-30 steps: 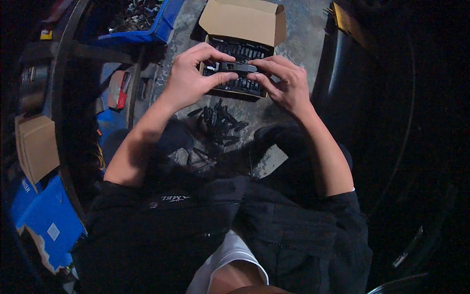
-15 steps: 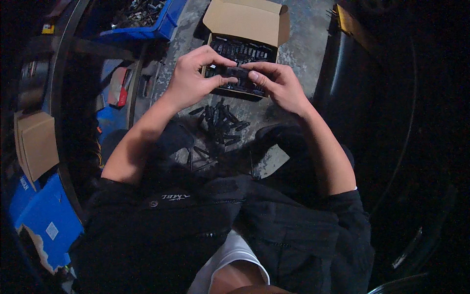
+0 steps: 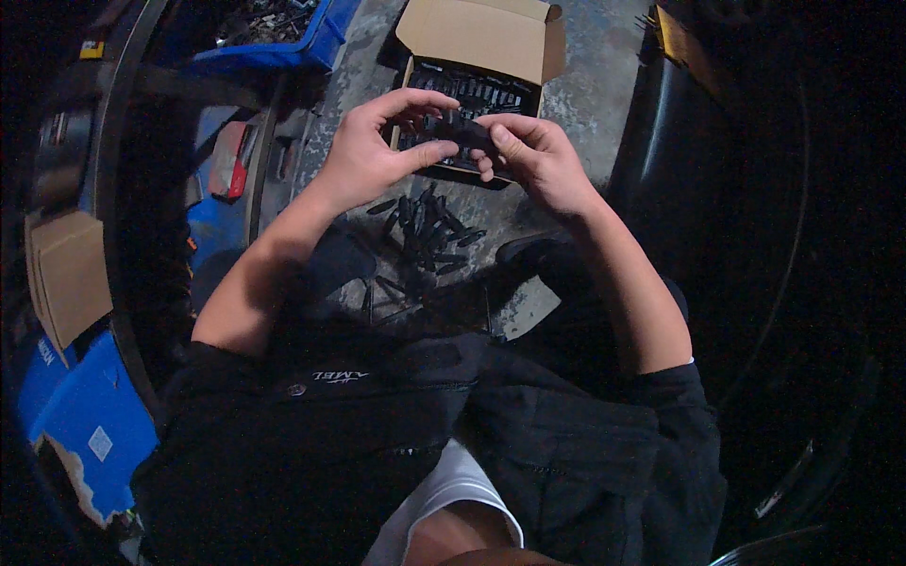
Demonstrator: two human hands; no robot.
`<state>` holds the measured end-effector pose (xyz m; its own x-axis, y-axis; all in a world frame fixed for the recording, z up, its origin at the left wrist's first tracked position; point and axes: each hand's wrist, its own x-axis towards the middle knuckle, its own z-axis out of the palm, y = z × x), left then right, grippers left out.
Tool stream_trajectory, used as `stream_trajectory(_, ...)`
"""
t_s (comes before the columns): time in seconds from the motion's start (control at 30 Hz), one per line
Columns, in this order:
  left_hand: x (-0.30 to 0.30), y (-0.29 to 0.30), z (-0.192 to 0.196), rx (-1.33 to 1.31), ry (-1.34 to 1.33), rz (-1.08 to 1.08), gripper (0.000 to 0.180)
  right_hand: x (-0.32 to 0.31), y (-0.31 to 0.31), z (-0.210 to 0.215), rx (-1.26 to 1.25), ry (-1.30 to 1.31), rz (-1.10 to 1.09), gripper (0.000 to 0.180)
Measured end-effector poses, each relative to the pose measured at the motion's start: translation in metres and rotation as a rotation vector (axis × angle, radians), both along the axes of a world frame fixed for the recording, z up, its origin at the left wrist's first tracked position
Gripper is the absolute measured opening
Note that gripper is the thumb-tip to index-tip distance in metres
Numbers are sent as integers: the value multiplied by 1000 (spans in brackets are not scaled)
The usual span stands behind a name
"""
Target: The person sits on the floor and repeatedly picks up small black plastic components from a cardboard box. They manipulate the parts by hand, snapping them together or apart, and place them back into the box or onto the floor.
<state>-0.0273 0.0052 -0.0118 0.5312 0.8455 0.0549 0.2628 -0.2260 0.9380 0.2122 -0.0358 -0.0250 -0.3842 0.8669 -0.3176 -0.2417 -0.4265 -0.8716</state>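
A small dark flat piece (image 3: pixel 464 131), its exact kind too dark to make out, is held up between my two hands above an open cardboard box. My right hand (image 3: pixel 540 156) pinches its right end between thumb and fingers. Curled about its left end are the thumb and fingers of my left hand (image 3: pixel 382 141); their exact contact is hard to see. Below my hands, rows of similar black pieces fill the cardboard box (image 3: pixel 486 38), whose lid stands raised. On the floor nearer me lies a loose pile of elongated black pieces (image 3: pixel 425 228).
A blue bin (image 3: pixel 321 42) of mixed small parts stands at the far left. Brown cardboard (image 3: pixel 71 278) and a torn blue carton (image 3: pixel 99 415) are at the left. A dark, glossy curved surface (image 3: pixel 651 123) rises on the right. My knees flank the pile.
The dark piece has turned slightly in my hands, and my right fingers have shifted around its right end. My left index finger has lifted a little.
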Motion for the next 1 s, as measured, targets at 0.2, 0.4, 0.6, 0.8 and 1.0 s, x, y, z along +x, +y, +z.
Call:
stream_trajectory(0.2,2,-3,7,57,-13,20,48,-6,-3,5,-136,59,14,36)
stream_trajectory(0.4,-4,-1,2,141,25,24,30,0,0,0,-23,-235,97,34)
stream_trajectory(0.6,-19,-12,-6,-92,82,-90,33,-4,1,0,142,-365,358,31)
stream_trajectory(0.8,-34,-22,-14,213,316,-227,31,-23,-4,-27,77,-311,451,25)
stream_trajectory(1.0,-53,-30,-21,317,599,-119,50,-41,3,-81,108,-412,432,17)
